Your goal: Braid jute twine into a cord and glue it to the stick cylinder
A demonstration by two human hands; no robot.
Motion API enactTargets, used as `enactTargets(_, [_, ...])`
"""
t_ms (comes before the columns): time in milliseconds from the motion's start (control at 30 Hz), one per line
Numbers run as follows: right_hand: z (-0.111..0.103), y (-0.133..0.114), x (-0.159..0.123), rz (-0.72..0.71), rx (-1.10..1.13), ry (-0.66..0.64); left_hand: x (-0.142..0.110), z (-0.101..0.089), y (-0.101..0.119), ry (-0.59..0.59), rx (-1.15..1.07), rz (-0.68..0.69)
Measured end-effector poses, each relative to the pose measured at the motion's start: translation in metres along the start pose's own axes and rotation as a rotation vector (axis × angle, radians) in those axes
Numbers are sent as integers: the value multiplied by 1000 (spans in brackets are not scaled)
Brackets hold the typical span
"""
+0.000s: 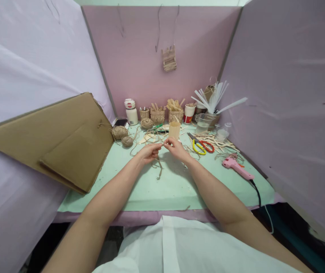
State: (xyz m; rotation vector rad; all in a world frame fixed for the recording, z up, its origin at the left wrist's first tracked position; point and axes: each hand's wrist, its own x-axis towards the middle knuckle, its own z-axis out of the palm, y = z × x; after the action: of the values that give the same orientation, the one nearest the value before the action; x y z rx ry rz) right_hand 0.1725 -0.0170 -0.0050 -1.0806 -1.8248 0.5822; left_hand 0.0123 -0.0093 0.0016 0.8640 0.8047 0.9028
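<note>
My left hand and my right hand meet fingertip to fingertip above the middle of the table. Both are closed in a pinch on thin brown twine, and a frayed length of it hangs or lies below the left hand. Exactly how the strand runs between the fingertips is too small to make out. Just beyond my right hand stands a small flat panel of pale wooden sticks. Loose twine lies around both hands, partly hidden by them.
Balls of twine sit at left near a leaning cardboard sheet. Red-and-yellow-handled scissors, scattered wood strips and a pink glue gun with a cord lie right. Stick-filled baskets and a white bottle line the back.
</note>
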Motion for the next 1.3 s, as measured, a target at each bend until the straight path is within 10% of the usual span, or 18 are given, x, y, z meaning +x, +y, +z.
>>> enactTargets(367, [-3, 1, -3, -111, -388, 17, 8, -7, -6, 65, 51, 23])
enactTargets(733, [6, -2, -2, 13, -69, 294, 9, -3, -10, 71, -52, 142])
enactTargets(1300, [5, -4, -1, 84, 138, 188, 7, 3, -16, 170, 162, 297])
